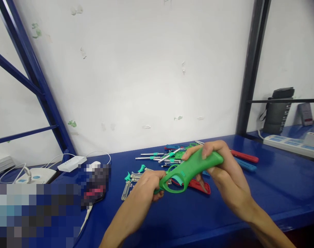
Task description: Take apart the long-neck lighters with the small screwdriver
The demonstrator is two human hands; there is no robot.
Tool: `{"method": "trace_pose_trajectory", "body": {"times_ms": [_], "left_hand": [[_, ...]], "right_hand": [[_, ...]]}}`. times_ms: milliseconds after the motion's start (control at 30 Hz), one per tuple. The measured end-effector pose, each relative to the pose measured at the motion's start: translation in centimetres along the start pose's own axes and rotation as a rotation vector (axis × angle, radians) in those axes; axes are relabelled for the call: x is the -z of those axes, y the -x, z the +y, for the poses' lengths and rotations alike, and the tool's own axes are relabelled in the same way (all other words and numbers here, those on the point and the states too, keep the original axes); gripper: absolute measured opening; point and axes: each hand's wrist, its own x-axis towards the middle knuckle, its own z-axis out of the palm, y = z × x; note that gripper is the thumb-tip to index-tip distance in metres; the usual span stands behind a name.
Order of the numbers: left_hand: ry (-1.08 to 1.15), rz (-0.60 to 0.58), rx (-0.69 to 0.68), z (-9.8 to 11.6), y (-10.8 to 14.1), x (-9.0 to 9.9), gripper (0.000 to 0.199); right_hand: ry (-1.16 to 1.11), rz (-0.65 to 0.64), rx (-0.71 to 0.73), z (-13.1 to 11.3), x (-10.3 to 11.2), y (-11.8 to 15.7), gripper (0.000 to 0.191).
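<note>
Two ends of a green casing [194,169] were held above the blue worktop [270,194], my left grip [144,187] pinching the narrow tip and my right grip [229,174] wrapped around the broad one, an apparent handling step whose next move seemingly demanded steadiness.

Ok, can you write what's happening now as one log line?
left hand: holds green handle's loop end | right hand: holds its other end | blue table: metal rods, red handle
</note>
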Motion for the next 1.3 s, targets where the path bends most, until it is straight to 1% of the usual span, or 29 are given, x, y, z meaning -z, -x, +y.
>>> {"method": "trace_pose_trajectory", "body": {"times_ms": [67, 200, 300, 500, 633, 767, 900, 933, 1000, 1133, 1200, 1300], "left_hand": [[0.014, 0.014, 0.012, -0.5, -0.6, -0.2, 0.019], [0.022, 0.027, -0.004, -1.3, -1.0, -0.5, 0.021], [0.000, 0.020, -0.030, -0.8, -0.5, -0.6, 0.019], [-0.094, -0.006, -0.073, 0.9, -0.3, -1.3, 0.014], [-0.101, -0.011, -0.032, 1.3, 0.2, -1.8, 0.013], [-0.139, 0.035, 0.003, 1.9, 1.0, -1.2, 0.021], [-0.115, 0.006, -0.001, 2.0, 1.0, 0.0, 0.028], [-0.134, 0.022, -0.004, 1.9, 0.9, 0.2, 0.032], [-0.245, 0.091, -0.009, 1.7, 1.0, 0.4, 0.040], [-0.545, 0.226, -0.044, 1.4, 1.3, 0.2, 0.042], [-0.622, 0.252, -0.071, 1.3, 1.3, -0.1, 0.042], [-0.686, 0.251, -0.146, 1.2, 0.9, -0.2, 0.042]], "right_hand": [[-0.002, -0.005, -0.002, 0.2, -0.1, 0.0, 0.028], [0.003, -0.006, -0.008, 0.4, -0.2, -0.1, 0.031], [0.010, 0.006, -0.014, 0.3, -0.3, -0.1, 0.029], [0.017, 0.088, -0.100, -0.5, -0.4, -0.4, 0.019], [-0.005, 0.131, -0.124, -0.7, 0.0, -0.7, 0.015], [-0.041, 0.152, -0.169, -0.3, 0.3, -1.1, 0.015], [-0.099, 0.208, -0.264, 0.6, 0.5, -1.7, 0.016], [-0.113, 0.230, -0.284, 0.8, 0.6, -1.9, 0.016], [-0.139, 0.280, -0.317, 1.1, 0.8, -2.2, 0.018], [-0.175, 0.365, -0.373, 1.7, 1.0, -2.5, 0.023], [-0.188, 0.376, -0.398, 2.0, 0.9, -2.5, 0.026], [-0.206, 0.362, -0.437, 2.4, 0.5, -2.5, 0.029]]}}
